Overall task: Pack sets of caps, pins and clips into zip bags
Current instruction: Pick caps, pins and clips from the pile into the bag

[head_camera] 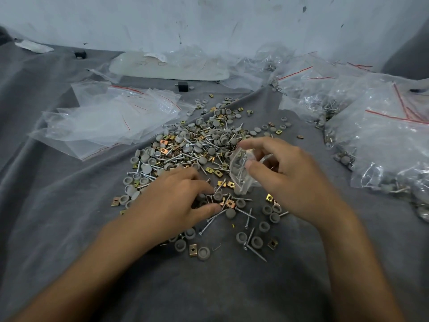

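clear zip bag (241,175), top edge pinched, right hand (296,176)

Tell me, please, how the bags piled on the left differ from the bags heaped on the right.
The left bags lie flat and empty; the right bags bulge with parts. The left bags fan out in a loose stack; the right bags are heaped and crumpled. Both are clear plastic with red zip lines, on the grey cloth.
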